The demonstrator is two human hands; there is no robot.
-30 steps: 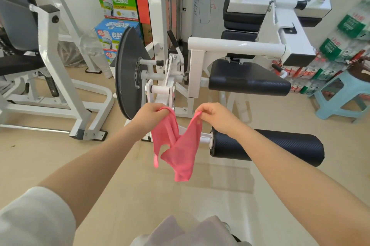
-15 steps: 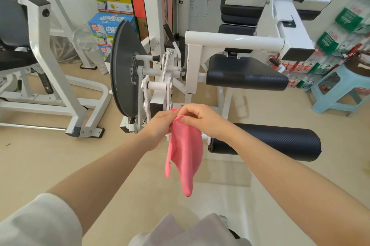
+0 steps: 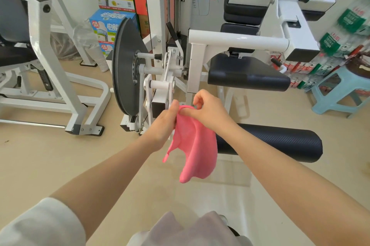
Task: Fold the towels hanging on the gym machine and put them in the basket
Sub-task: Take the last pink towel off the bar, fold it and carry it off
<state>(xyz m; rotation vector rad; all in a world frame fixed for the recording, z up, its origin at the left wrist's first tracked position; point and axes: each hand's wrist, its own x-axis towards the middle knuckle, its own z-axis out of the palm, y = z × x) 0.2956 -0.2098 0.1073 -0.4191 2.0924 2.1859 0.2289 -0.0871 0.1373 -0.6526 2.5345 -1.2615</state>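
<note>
Both hands [image 3: 166,123] pinching pink towel [image 3: 195,145] top.

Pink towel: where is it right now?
Head view, centre: the pink towel hangs pinched at its top between the left hand and right hand, in front of the black roller pad.

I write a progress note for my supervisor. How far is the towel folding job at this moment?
Done: the pink towel is off the gym machine, and no other towel shows hanging on it. In hand: the left hand and the right hand pinch its top edges together, so it hangs doubled, first fold only. Left: finish folding and put it in the basket, which is not in view.
</note>
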